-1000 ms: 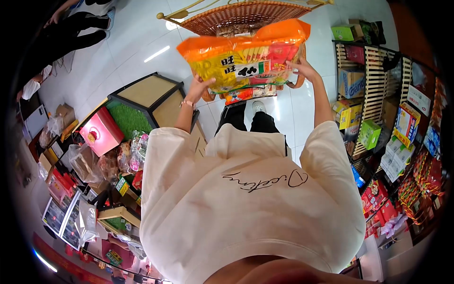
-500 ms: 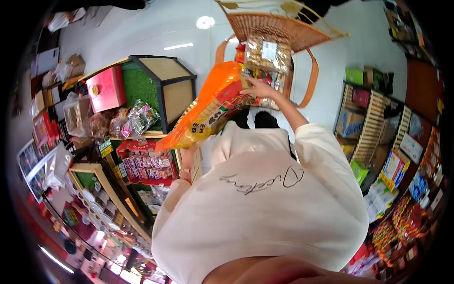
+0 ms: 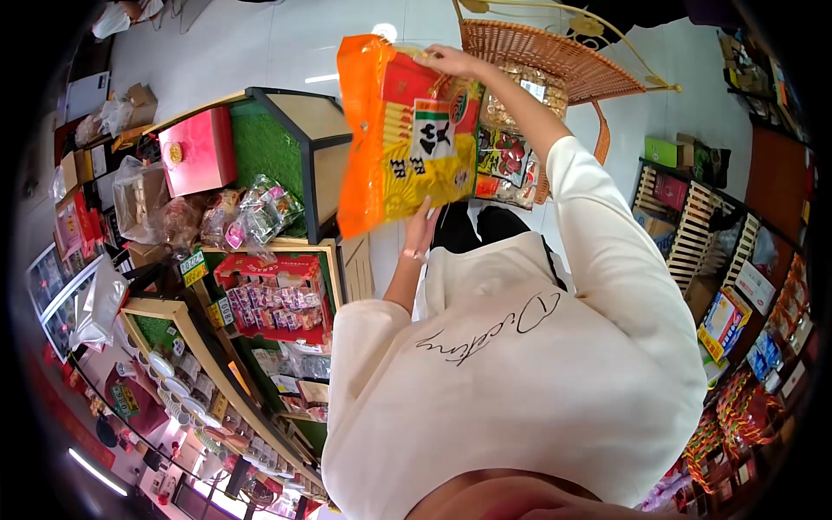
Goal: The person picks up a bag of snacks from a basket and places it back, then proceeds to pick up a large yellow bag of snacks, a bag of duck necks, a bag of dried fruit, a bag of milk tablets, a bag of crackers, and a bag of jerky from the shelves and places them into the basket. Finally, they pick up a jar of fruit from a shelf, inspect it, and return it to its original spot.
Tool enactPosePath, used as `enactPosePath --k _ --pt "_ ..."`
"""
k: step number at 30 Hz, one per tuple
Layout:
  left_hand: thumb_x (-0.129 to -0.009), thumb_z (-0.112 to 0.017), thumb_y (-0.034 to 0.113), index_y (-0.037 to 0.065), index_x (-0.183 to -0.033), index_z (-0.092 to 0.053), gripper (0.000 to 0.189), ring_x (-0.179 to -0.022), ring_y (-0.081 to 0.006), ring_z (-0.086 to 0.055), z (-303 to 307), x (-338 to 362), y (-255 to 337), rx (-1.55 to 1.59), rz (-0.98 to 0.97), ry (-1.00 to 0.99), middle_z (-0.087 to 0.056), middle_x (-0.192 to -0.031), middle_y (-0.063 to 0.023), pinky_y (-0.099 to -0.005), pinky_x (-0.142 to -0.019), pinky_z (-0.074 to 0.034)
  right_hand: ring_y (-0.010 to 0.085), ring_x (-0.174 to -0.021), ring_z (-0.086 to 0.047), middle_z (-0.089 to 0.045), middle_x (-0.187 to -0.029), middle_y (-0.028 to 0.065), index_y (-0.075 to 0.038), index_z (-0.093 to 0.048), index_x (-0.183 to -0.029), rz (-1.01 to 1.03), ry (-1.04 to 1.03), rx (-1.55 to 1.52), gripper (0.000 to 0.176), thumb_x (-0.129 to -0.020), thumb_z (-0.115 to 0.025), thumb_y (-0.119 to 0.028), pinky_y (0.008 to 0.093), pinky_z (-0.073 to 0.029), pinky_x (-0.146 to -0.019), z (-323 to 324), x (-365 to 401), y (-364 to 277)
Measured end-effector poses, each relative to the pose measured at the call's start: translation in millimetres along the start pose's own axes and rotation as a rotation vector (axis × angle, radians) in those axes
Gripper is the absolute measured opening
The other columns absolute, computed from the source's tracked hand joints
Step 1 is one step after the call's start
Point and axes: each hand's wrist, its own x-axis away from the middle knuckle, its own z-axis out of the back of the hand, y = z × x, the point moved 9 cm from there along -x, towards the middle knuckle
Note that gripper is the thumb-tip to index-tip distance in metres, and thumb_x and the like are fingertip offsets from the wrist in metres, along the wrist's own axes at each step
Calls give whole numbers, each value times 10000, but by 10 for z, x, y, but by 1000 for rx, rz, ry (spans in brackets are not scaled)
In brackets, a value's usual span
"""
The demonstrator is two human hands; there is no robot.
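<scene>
A large orange and yellow snack bag (image 3: pixel 407 139) is held out in front of me, its printed face turned up toward the camera. At its upper right edge, my right hand (image 3: pixel 451 61) grips the bag with closed fingers. My left hand (image 3: pixel 419 227) holds the bag's lower edge, with part of the fingers hidden behind it. Just right of the bag, a clear pack of light brown snacks (image 3: pixel 520 91) and a pack with red pictures (image 3: pixel 506 158) lie on a wicker chair (image 3: pixel 555 54).
To the left, a black-edged display stand (image 3: pixel 325 117) carries a pink box (image 3: pixel 198 152) and wrapped sweets (image 3: pixel 267 208). A red carton of small packs (image 3: pixel 270 295) sits on a shelf below. Slatted shelves (image 3: pixel 689 217) with goods stand at the right.
The snack bag has been lifted and turned more upright and face-on, away from the chair. Both hands have moved up with it, and the view has shifted.
</scene>
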Motion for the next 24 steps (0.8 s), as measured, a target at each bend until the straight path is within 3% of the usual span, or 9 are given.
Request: enactPosePath --k 3,7,11,14,16,18,20,21,24 --pt "-835 -587 39 102 -1182 -467 372 -1103 -177 -487 308 -426 -223 -1 -1 112 -521 -1176 -22 -404 -960 -398 338 -1181 -426 -398 -1289 228 -63 -335 -1323 23 119 -19 668 -821 -543 -452 417 -390 -959 22 11 156" --pt "-820 -605 31 108 -1170 -470 383 -1063 -163 -515 654 -568 -148 -76 64 100 -531 -1158 -12 -345 -919 -436 377 -1246 -311 -316 -1343 243 -94 -289 -1343 178 480 300 637 -784 -563 -231 420 -297 -1024 -152 320 236" --pt "-794 -639 53 145 -1189 -456 445 -1047 -154 -511 738 -559 -96 -95 135 127 -523 -1159 -5 -360 -896 -425 390 -1285 -232 -225 -1391 237 -125 -228 -1377 172 539 265 671 -794 -553 -186 425 -246 -1049 -371 733 102" --pt "-795 -657 152 182 -1198 -447 456 -1087 -145 -466 1071 -658 -83 -27 168 235 -505 -1178 12 -373 -898 -381 372 -1292 -230 -205 -1405 222 -130 -212 -1384 55 523 95 684 -794 -555 -187 435 -245 -1046 -464 709 293" --pt "-810 -651 251 192 -1185 -449 431 -1079 -147 -447 1322 -642 195 31 87 435 -496 -1175 20 -385 -881 -369 376 -1264 -276 -232 -1391 234 -95 -205 -1380 -247 511 -268 723 -762 -572 -176 428 -277 -1024 -793 612 769" --pt "-770 -681 329 234 -1291 -345 628 -1215 -161 -331 1407 -586 557 48 -55 445 -380 -1333 -3 -370 -933 -284 366 -1245 -309 -260 -1380 230 -78 -190 -1380 -482 453 -557 754 -745 -584 -178 416 -298 -1010 -1089 612 1056" --pt "-781 -660 365 222 -1306 -327 639 -1216 -167 -331 1632 -560 707 76 -71 517 -341 -1364 -8 -378 -937 -282 342 -1237 -329 -287 -1372 209 -78 -168 -1383 -645 350 -784 775 -742 -590 -193 398 -305 -1003 -1346 719 1067" --pt "-787 -650 384 216 -1314 -318 645 -1216 -170 -331 1734 -553 774 88 -83 554 -322 -1379 -11 -383 -940 -282 293 -1140 -439 -372 -1313 181 -79 -156 -1379 -628 372 -743 772 -746 -583 -191 380 -390 -916 -1296 732 1008" --pt "-788 -629 436 191 -1322 -306 670 -1225 -178 -319 1863 -558 916 -5 -68 532 -268 -1409 -20 -398 -939 -278 232 -956 -491 -443 -1154 131 -120 -96 -1396 -717 316 -915 772 -784 -557 -215 410 -420 -745 -1267 862 931"
